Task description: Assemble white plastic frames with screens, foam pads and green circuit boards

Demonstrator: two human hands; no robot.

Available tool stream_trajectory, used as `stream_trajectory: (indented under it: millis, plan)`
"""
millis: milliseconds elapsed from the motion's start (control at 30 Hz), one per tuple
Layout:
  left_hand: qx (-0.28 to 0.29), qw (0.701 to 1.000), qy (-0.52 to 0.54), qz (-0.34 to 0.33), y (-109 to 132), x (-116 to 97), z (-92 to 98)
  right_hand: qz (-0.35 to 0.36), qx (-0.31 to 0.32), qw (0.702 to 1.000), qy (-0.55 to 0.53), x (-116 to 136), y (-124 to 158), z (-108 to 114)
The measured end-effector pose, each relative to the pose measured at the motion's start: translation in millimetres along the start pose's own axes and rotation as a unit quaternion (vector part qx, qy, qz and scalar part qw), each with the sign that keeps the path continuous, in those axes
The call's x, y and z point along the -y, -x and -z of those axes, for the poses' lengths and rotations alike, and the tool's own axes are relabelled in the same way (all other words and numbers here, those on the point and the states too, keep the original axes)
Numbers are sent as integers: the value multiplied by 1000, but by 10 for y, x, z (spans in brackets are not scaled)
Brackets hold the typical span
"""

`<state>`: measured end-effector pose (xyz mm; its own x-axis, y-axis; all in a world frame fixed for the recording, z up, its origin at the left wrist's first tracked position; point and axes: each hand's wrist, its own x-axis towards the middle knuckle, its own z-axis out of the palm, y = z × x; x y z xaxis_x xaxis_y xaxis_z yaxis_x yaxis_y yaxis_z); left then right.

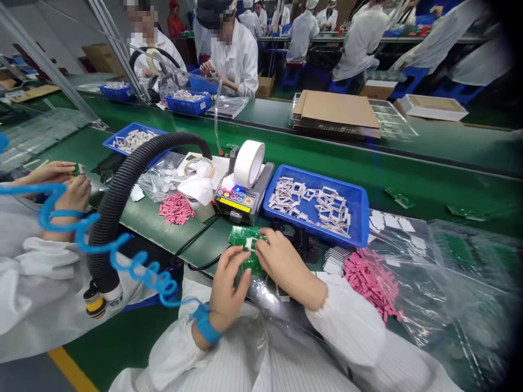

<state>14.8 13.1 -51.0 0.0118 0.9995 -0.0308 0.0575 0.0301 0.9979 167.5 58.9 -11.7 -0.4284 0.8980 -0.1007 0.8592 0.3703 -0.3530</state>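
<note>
Left hand (227,288) and right hand (286,267) at a green circuit board (249,261), fingers (267,245) of both closed on its edges, white pad (249,243) on top, blue tray (314,178) of white frames (310,204) just beyond on the green worktop (449,188)

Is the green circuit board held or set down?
Held: the left hand and right hand both clasp the green circuit board.

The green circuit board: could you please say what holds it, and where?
The left hand and right hand grip the green circuit board at its near right side.
</note>
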Motion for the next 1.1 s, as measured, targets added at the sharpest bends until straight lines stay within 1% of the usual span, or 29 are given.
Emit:
stream_trajectory:
  millis: [33, 67, 100, 133, 167, 200, 267, 300, 367, 433, 500, 567, 633, 700, 767, 800, 833, 900, 933, 1000, 1067, 1100]
  plan:
    - [30, 995, -63, -67, 17, 7, 31, 15, 20, 999, -23, 30, 101, 28]
    - [68, 983, -117, -124, 37, 17, 56, 28, 41, 998, -47, 56, 204, 50]
    - [107, 969, -151, -162, 61, 28, 76, 35, 59, 995, -70, 76, 302, 67]
    - [137, 962, -158, -173, 86, 35, 91, 37, 74, 993, -90, 89, 390, 80]
    - [156, 963, -149, -162, 111, 37, 101, 33, 84, 990, -111, 98, 464, 90]
    - [164, 969, -130, -132, 133, 32, 108, 26, 92, 987, -132, 101, 520, 100]
    - [158, 984, -68, -39, 164, 0, 124, 16, 106, 981, -161, 91, 568, 120]
    - [153, 988, -31, 9, 172, -22, 135, 20, 114, 981, -156, 78, 558, 132]
    - [149, 985, 32, 79, 179, -57, 169, 40, 118, 987, -101, 32, 472, 155]
    - [151, 981, 57, 106, 191, -66, 220, 42, 99, 994, -19, -36, 322, 164]
    - [142, 982, 50, 116, 226, -45, 286, 6, 74, 996, 45, -107, 146, 146]
    - [127, 980, 66, 141, 290, -10, 364, -29, 66, 993, 92, -159, -13, 99]
    - [121, 966, 124, 191, 375, 26, 454, -41, 71, 988, 131, -184, -128, 41]
    - [109, 946, 193, 239, 465, 60, 558, -31, 75, 985, 154, -194, -194, -5]
    - [63, 930, 248, 263, 539, 101, 682, -13, 72, 983, 166, -210, -224, -29]
    - [19, 920, 282, 271, 565, 128, 755, -3, 69, 983, 169, -224, -233, -33]
    - [-34, 905, 320, 277, 582, 160, 839, 6, 64, 983, 171, -243, -239, -33]
    - [-152, 862, 394, 280, 595, 235, 1044, 24, 56, 984, 167, -286, -252, -15]
    - [-206, 840, 420, 273, 595, 273, 1165, 33, 53, 985, 161, -303, -258, 7]
    - [-282, 812, 447, 246, 602, 340, 1426, 51, 47, 987, 144, -305, -268, 86]
    - [-334, 793, 463, 214, 633, 376, 1670, 69, 37, 989, 123, -227, -280, 210]
    - [-353, 784, 469, 201, 658, 381, 1769, 81, 29, 991, 98, -145, -290, 276]
